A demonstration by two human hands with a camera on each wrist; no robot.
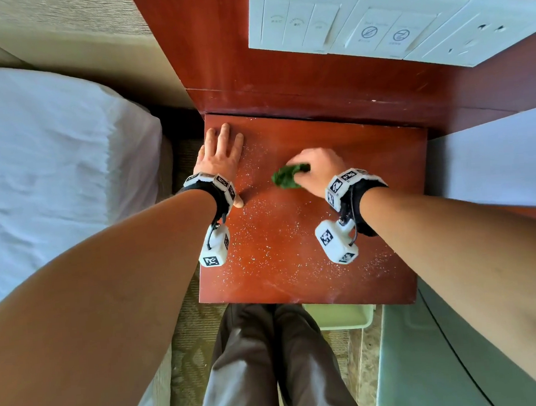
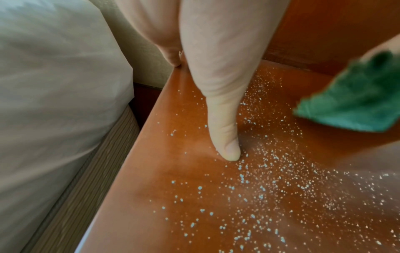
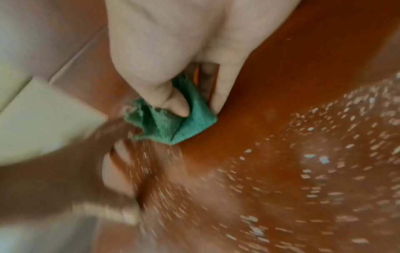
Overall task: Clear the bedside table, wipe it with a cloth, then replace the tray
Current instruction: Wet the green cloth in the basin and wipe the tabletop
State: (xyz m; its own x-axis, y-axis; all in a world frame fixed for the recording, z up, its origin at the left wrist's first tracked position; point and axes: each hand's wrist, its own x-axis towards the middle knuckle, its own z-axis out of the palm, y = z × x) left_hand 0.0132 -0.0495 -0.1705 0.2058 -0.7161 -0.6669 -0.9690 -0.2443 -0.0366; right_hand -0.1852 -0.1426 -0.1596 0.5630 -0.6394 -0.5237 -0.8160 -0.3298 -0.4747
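The red-brown bedside table [image 1: 368, 164] is speckled with fine white droplets across its middle and front. My right hand [image 1: 316, 169] grips a crumpled green cloth [image 1: 288, 176] and presses it onto the tabletop near the middle; the right wrist view shows the cloth [image 3: 179, 123] bunched under curled fingers [image 3: 171, 101], blurred by motion. My left hand [image 1: 222, 152] lies flat on the table's back-left corner with fingers straight and its thumb [image 2: 227, 137] touching the wood. A pale green tray [image 1: 341, 316] peeks out on the floor below the table's front edge.
A bed with white sheets [image 1: 46, 174] lies close on the left, with a narrow gap to the table. A wooden wall panel with white switch plates [image 1: 358, 22] rises behind. A second white-sheeted bed [image 1: 495, 161] is on the right. My legs [image 1: 272, 367] stand at the front.
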